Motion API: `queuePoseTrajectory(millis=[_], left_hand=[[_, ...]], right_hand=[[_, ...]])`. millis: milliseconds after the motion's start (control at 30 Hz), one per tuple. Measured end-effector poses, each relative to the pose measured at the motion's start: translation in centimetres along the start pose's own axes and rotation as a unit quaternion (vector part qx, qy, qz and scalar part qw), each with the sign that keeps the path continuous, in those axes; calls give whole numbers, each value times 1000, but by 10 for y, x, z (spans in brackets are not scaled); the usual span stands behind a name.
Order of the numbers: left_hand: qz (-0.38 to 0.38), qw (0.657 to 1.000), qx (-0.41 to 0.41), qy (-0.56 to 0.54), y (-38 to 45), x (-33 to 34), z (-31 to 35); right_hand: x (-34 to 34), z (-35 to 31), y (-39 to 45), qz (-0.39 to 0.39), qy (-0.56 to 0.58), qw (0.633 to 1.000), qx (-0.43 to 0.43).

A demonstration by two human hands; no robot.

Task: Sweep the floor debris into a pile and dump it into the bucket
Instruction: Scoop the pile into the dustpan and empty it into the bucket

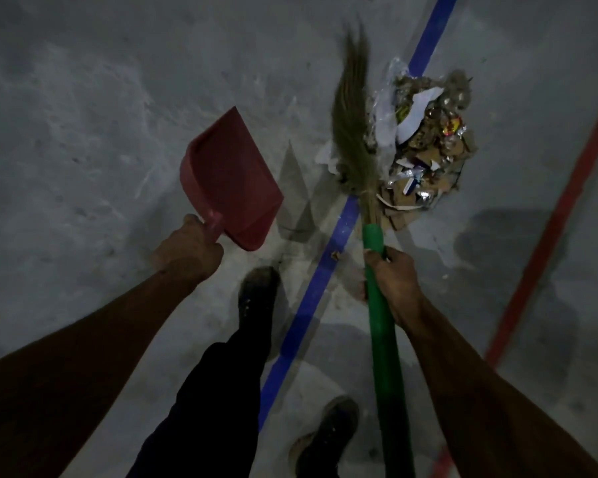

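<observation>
Pile's done: right hand [396, 288] grips broom [354, 132], left hand [190, 248] grips dustpan [230, 177]. Next, I'd guess, scoop debris pile [425, 139].

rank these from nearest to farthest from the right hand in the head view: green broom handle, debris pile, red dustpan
1. green broom handle: gripped in the right hand.
2. debris pile: ahead of that hand, on the floor beside the bristles.
3. red dustpan: across on the left, held by the left hand.
</observation>
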State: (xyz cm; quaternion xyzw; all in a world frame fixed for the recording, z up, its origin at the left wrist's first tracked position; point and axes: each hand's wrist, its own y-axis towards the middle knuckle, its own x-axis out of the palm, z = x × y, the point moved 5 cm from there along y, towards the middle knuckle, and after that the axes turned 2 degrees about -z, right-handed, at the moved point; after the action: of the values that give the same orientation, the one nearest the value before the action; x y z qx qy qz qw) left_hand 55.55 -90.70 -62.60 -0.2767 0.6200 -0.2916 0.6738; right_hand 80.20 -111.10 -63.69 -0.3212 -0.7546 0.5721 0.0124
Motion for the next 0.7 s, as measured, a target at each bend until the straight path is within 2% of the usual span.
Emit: queuePoseTrajectory(millis=[133,267,400,500,700], left_hand=[[1,1000,2,13,-3,5,6],[-13,999,5,32,-2,12,2],[-26,998,-8,55,-6,13,1],[-12,999,-13,51,-11,11,5],[-32,999,15,40,-21,17,12]], right_hand=[[-13,12,-32,-9,-37,997,-65],[4,41,-69,-70,-68,993,-70],[10,69,-68,-115,-166,979,-37],[-13,77,-43,-85,-203,975,-15],[-74,47,-10,-6,-310,945,-108]])
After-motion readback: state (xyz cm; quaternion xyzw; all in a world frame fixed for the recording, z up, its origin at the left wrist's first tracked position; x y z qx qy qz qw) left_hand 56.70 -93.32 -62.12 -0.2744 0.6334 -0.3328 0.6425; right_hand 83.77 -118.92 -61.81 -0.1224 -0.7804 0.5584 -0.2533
